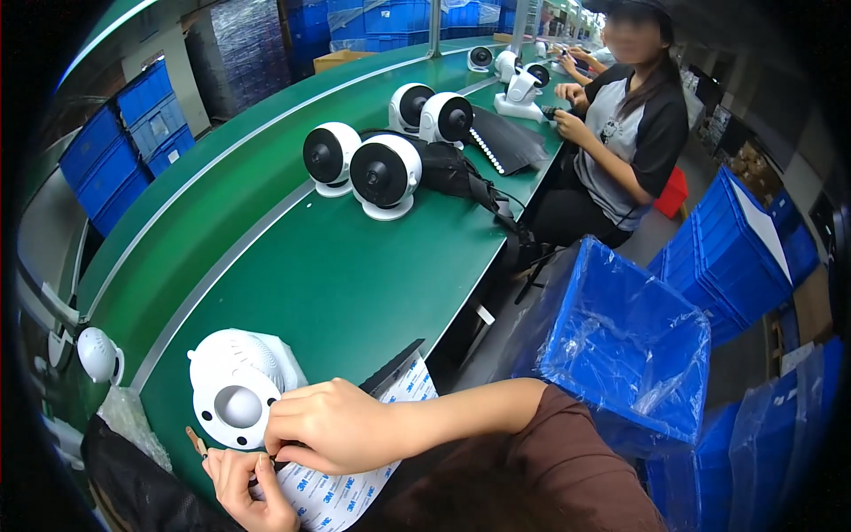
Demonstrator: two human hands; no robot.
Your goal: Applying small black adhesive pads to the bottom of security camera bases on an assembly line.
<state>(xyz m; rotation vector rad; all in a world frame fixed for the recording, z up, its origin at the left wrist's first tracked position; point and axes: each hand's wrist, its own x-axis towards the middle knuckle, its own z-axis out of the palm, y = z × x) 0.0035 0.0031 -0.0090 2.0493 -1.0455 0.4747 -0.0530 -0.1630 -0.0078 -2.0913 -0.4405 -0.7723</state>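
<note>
The white round gadget lies on the green table, right by the hands. It is smooth, with a round dip in its base, a bump in the dip and small black dots around it. The right hand has curled fingers; the left hand has its thumb and finger close together. I cannot tell what either holds. A blue-marked white sheet is under them.

Blue printed lettering, repeated in rows, on white backing sheet
</note>
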